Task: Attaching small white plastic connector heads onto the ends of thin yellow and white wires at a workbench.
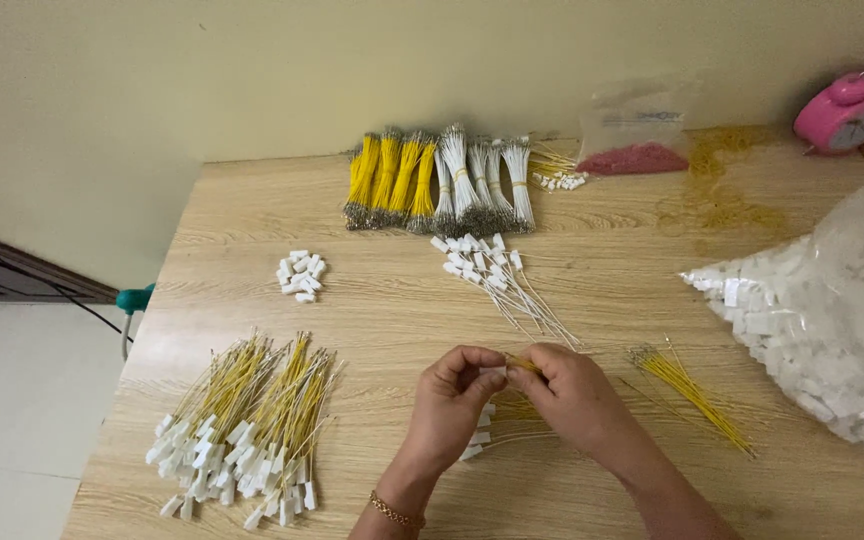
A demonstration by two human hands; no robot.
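Soft, even indoor light fills the scene, moderately bright, with a warm yellowish cast. Shadows under the two hands (512, 400) are faint and short on the pale wooden tabletop (592, 500). The clear plastic bag of white pieces (832, 310) shows mild sheen. Focus is slightly soft overall; the far edges bow a little.

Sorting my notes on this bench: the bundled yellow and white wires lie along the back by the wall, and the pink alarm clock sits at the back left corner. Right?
Not quite. The head view shows the pink alarm clock at the back right corner, not the left. The bundled yellow and white wires do lie along the back by the wall.
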